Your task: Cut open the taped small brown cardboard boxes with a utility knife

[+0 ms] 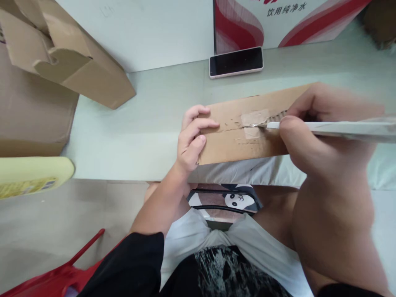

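Now a cardboard box (224,147) is over the desk (148,136), between the left hand (190,140), clasping one end, and the right hand (328,154), pinching a white tool (334,129), its tip at some tape (254,118). Beyond both hands lies a dark-screened phone (236,62).

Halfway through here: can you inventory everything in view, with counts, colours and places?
Cardboard box: one, brown, centre
Tape: two patches, pale, on the box
Tool: one, white, over the box's right part
Phone: one, black screen, behind the box
Printed carton: one, white and red, back
Tall carton: one, brown, upper left
Larger carton: one, brown, left edge
Container: one, yellow-green, left edge
Panda-print item: one, multicoloured, below the table edge
Red item: one, red, lower left, unclear
Table: one, pale green, middle
Top: one, black, bottom
Shorts: one pair, pale, bottom
Left hand: one, bare, on the box's left end
Right hand: one, bare, fingers around the tool
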Demonstrator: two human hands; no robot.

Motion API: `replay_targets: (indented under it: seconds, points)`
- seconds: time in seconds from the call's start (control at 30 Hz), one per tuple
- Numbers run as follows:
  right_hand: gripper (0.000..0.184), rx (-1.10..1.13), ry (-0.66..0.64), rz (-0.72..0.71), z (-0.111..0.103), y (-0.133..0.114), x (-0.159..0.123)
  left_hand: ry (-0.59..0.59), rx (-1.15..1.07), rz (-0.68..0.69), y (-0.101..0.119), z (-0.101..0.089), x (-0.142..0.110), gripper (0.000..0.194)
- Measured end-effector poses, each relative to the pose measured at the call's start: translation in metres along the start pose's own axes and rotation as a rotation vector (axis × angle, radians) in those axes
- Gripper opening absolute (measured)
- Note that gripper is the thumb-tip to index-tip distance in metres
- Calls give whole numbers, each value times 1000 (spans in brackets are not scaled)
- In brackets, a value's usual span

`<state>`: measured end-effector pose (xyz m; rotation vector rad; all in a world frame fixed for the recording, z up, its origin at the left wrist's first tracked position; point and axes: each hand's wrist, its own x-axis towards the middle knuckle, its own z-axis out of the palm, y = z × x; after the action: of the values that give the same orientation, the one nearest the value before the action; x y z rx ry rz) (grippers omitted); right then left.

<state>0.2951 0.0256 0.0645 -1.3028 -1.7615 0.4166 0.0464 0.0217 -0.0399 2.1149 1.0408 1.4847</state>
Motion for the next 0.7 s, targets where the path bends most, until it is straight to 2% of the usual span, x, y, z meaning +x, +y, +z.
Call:
replay_targets:
  seconds: [0.13,0.27,0.6,0.7]
  points:
    - [9,0,-47,40,-2,0,1,-5,22,3,0,0,0,43]
    - [10,26,-32,40,-3,-2,0,-11,26,10,0,-1,0,42]
    - [12,-7,32,-211,-3,6,-5,-16,16,2,2,-2,-2,43]
    - [11,-20,45,-229,-2,9,-6,-8,23,1,2,-1,-2,44]
